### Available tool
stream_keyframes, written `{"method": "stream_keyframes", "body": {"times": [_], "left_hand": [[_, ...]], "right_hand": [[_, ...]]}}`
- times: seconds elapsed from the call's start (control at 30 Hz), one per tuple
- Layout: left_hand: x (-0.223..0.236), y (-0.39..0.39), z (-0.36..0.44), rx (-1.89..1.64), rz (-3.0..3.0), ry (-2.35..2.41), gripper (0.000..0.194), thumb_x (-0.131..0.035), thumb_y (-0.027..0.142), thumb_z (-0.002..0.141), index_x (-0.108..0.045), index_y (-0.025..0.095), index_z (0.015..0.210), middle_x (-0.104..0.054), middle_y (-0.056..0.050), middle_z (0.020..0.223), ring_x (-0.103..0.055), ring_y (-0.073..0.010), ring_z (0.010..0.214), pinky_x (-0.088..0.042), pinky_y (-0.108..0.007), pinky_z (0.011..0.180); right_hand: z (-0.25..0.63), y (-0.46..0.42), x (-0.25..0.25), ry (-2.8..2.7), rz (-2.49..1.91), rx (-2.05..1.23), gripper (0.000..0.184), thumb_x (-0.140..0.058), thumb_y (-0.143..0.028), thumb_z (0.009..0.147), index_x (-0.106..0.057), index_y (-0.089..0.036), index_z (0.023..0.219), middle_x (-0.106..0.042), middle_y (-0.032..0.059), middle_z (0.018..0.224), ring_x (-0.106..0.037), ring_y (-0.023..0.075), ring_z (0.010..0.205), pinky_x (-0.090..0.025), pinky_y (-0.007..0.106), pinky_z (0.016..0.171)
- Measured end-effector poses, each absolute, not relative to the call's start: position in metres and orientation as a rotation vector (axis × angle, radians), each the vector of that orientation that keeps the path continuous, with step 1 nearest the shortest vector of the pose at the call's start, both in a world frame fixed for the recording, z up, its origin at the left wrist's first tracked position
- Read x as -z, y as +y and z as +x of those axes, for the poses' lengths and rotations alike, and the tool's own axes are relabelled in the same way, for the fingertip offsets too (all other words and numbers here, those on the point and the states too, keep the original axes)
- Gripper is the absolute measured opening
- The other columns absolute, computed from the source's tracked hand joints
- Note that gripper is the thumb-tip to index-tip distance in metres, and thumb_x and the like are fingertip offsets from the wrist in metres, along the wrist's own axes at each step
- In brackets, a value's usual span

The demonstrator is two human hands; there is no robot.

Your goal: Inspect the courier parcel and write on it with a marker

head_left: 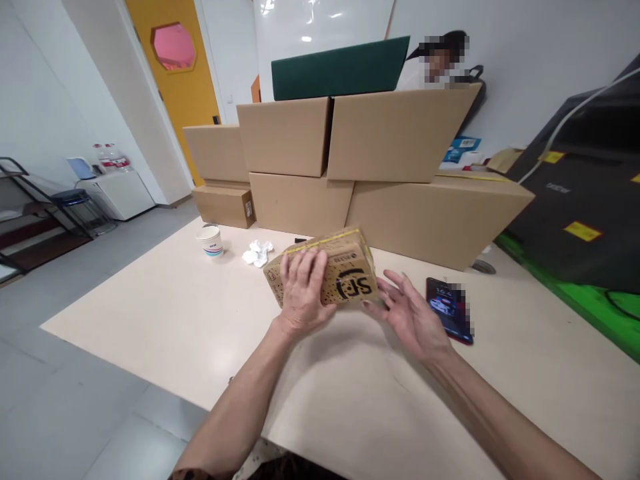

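A small brown cardboard box (345, 273) with black SF lettering and yellow tape along its top edge is tilted over the table, in front of the larger boxes. My left hand (303, 290) grips it from the near left, fingers over the printed face and thumb along the lower edge. At the box's right end is my right hand (413, 313), fingers apart and palm turned towards the box. Its fingertips are near the corner; whether they touch it I cannot tell. The left hand hides part of the print.
Large plain cartons (400, 137) are stacked across the back of the table (175, 320), a dark green box (340, 70) on top. A paper cup (210, 241) and crumpled tissue (258, 253) lie left, a phone (449, 310) right. Behind the cartons is a person (425, 70).
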State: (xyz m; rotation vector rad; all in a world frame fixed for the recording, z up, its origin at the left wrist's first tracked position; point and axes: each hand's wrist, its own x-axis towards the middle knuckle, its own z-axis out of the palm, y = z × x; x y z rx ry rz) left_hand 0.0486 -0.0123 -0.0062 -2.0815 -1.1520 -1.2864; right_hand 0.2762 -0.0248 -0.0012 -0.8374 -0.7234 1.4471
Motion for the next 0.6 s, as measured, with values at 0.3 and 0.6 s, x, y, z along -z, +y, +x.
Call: {"method": "stream_keyframes", "body": {"times": [0.3,0.6], "left_hand": [[0.032,-0.030,0.088,0.974,-2.294,-0.776,0.065,-0.063,0.017,0.092,-0.052,0.041,0.151,-0.068,-0.003,0.142,-0.054,-0.0266,0.140,-0.014,-0.052,0.130],[0.039,-0.034,0.090,1.181,-2.859,-0.883,0.063,-0.074,0.037,0.091,-0.052,0.059,0.146,-0.065,0.002,0.144,-0.053,-0.0343,0.140,-0.011,-0.063,0.130]], "right_hand": [[0.298,-0.055,0.001,-0.485,-0.907,-1.780,0.054,-0.077,-0.063,0.081,-0.069,-0.033,0.125,-0.080,0.0088,0.119,-0.073,0.0354,0.109,-0.059,0.060,0.093],[0.312,-0.050,0.013,-0.645,-0.951,-1.655,0.042,-0.080,-0.047,0.073,-0.074,-0.028,0.110,-0.082,0.0091,0.107,-0.076,0.0373,0.101,-0.061,0.061,0.090]]}}
